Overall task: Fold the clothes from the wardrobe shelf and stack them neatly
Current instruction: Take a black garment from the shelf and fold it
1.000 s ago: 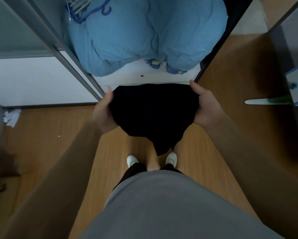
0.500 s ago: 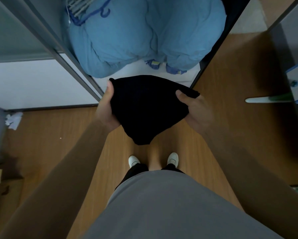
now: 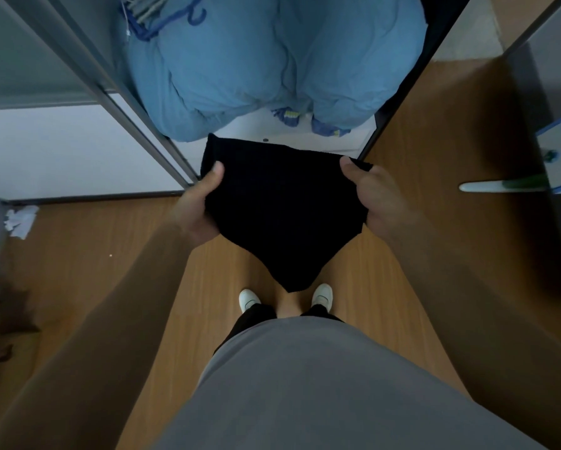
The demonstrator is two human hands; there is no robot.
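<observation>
Right hand moved outward; its grip and left hand's clamp black garment.

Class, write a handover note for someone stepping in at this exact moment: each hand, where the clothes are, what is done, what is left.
Left hand: grips the left edge of the black garment, thumb on top.
Right hand: grips its right edge.
Garment: held in the air before the open wardrobe, where a blue bundle sits; lower part hangs to a point.
Done: garment in hand, off the shelf.
To do: finish folding, stack it; no stack in view.
</observation>
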